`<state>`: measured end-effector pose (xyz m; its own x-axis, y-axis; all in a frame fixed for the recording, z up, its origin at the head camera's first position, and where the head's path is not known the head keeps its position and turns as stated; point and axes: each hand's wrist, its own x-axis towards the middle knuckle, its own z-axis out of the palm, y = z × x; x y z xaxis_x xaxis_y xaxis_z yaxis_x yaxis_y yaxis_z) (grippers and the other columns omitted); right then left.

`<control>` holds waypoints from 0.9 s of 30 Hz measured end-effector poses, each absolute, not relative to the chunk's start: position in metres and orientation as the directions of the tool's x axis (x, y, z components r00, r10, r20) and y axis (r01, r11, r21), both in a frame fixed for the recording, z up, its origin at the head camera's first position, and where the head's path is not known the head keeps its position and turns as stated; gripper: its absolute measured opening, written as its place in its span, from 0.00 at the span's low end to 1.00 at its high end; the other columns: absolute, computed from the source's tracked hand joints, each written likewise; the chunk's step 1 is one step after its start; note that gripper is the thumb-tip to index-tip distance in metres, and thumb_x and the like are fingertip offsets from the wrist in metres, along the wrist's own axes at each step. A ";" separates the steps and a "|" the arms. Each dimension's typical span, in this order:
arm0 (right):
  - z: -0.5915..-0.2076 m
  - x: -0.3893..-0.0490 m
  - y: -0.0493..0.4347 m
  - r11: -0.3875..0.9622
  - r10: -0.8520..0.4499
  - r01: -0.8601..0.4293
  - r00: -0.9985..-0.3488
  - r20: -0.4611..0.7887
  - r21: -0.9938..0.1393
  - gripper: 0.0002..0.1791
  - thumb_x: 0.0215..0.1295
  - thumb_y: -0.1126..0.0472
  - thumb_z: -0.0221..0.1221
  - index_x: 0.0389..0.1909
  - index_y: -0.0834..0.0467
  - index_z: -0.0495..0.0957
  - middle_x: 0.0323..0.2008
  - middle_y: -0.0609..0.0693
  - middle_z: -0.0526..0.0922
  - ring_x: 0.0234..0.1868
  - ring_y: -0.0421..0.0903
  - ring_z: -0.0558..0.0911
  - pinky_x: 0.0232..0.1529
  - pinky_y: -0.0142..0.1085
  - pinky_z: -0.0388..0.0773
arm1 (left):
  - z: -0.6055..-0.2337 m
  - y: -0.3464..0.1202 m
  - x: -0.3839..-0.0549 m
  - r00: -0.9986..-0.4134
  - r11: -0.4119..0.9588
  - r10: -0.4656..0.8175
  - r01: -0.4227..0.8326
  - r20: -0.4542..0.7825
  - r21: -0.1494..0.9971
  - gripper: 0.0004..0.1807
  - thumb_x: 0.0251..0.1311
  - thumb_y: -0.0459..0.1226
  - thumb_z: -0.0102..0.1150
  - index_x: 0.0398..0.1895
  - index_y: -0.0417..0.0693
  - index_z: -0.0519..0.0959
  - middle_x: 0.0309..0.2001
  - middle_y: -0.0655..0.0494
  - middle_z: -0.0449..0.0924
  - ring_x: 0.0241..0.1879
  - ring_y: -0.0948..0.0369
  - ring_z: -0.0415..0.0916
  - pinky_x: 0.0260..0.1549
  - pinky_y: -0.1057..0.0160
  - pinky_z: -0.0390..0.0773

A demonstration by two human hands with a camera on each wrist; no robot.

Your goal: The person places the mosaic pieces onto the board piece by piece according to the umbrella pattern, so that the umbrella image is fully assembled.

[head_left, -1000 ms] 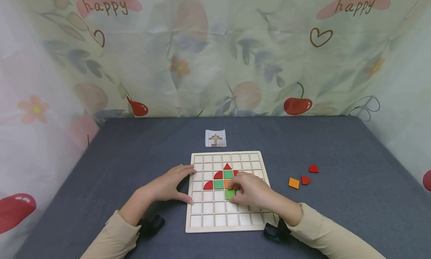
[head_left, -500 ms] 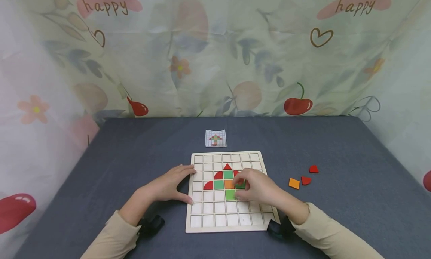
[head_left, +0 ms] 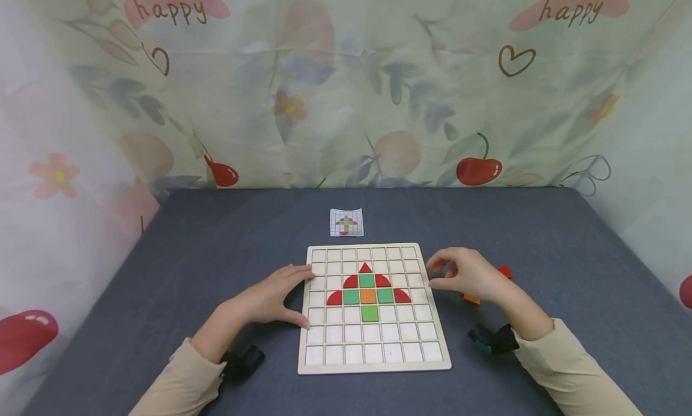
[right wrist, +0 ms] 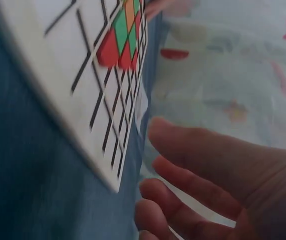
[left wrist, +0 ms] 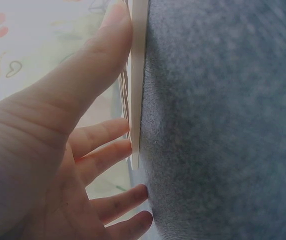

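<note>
A pale wooden grid board (head_left: 345, 352) lies flat on the table, bearing red, green and orange tiles. A red triangle (head_left: 365, 268) tops the pattern, and a light green square (head_left: 370, 313) sits lowest, under an orange square (head_left: 368, 296). My left hand (head_left: 268, 296) rests with straight fingers and thumb against the board's left edge; the left wrist view shows thumb and fingertips along its side (left wrist: 139, 75). Just past the right edge, my right hand (head_left: 468, 274) hangs with fingers loosely bent, holding nothing. Both are apart in the right wrist view.
Behind the board lies a small printed card (head_left: 346, 223) with a coloured grid pattern. Partly hidden by my right hand and wrist are a loose orange square (head_left: 472, 299) and a red piece (head_left: 505, 271). A patterned curtain (head_left: 346, 104) hangs behind the table.
My right hand has left the board's middle and moved right, off its edge, uncovering the right-side green and red tiles. It now covers part of the loose pieces. My left hand stays put.
</note>
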<state>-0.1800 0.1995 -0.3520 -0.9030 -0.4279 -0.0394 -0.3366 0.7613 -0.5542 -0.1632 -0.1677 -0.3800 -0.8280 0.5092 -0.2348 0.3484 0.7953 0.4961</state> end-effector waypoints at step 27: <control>-0.369 -0.191 0.256 0.769 -0.479 -0.293 -0.852 -0.210 -0.568 0.15 0.43 0.62 0.71 0.31 0.61 0.78 0.25 0.48 0.77 0.24 0.36 0.72 0.25 0.29 0.71 | -0.381 -0.167 -0.164 -0.828 0.795 0.513 0.359 -0.227 0.490 0.50 0.41 0.55 0.71 0.67 0.44 0.62 0.70 0.46 0.57 0.70 0.45 0.52 0.66 0.43 0.57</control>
